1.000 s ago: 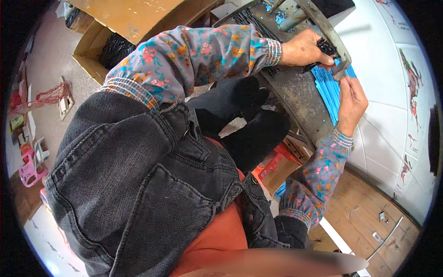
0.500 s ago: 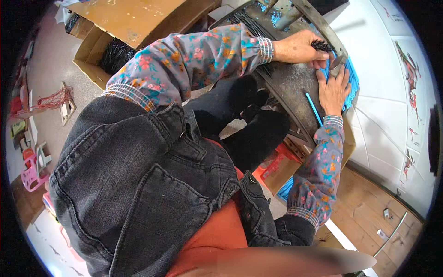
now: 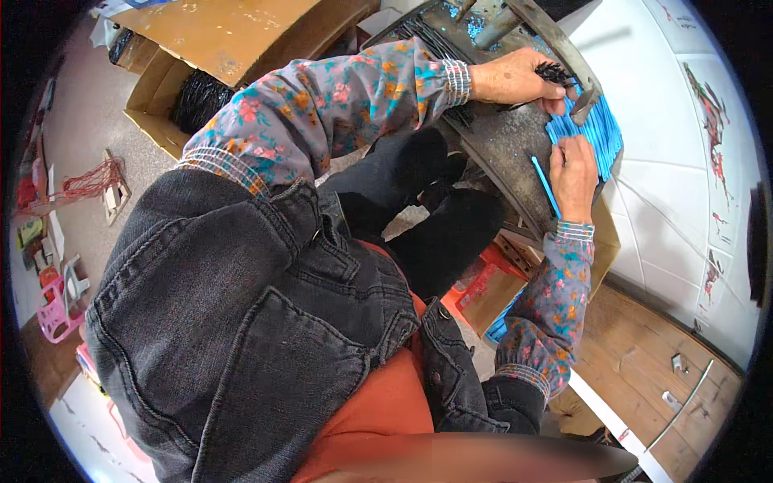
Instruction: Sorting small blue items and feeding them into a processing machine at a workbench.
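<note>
Evidently, left grip (image 3: 518, 79) clasps black strands (image 3: 552, 73); right grip (image 3: 573, 179), closure unclear, at edge of blue sticks (image 3: 602, 143).

We cannot see the right hand's (image 3: 573, 173) fingertips, curled out of sight over the blue sticks (image 3: 604, 137), which those fingers partly hide; at the left hand's (image 3: 515, 78) fingers, the black strands (image 3: 551, 72) are too small for us to count; beyond them, we find blue crumbs (image 3: 473, 30) too fine to tell apart and the bench (image 3: 515, 153) cut off by the upper edge
</note>
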A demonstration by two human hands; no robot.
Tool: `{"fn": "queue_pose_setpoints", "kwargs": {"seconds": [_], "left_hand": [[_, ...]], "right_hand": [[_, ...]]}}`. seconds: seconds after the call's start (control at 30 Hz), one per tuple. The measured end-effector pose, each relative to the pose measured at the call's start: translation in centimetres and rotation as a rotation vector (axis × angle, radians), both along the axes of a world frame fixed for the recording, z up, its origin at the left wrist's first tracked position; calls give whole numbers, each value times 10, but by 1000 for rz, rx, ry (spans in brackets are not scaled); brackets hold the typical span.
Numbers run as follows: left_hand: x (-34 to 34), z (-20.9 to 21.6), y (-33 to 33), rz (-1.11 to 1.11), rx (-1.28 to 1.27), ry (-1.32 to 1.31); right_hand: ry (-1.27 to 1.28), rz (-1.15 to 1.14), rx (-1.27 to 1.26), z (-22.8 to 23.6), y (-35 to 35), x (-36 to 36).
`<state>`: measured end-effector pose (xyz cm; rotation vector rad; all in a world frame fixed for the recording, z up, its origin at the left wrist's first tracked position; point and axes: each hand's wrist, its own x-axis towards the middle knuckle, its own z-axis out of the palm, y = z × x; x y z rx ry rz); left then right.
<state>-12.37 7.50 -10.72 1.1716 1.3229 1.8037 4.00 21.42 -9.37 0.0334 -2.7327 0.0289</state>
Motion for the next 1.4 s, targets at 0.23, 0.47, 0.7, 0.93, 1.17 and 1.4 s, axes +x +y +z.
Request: {"fn": "queue_pose_setpoints", "kwargs": {"seconds": [0.23,0.47,0.7,0.93,1.17,1.4], "left_hand": [[-2,-1,-1,1,15,-97],[0,6,-1,-24,8,-44],[-1,-1,3,-30,35,-54],[4,2,1,4,37,-82],[0,12,5,184,-89,135],[-2,-4,11,163,26,26]], "right_hand": [[-73,-75,173,-7,-4,3],[-47,-22,103,-10,-10,9],[-37,14,58,-4,-13,12],[85,-65,30,4,-9,17],[193,-271,-800,24,-29,-16],[137,-127,-1343,25,-27,-21]]}}
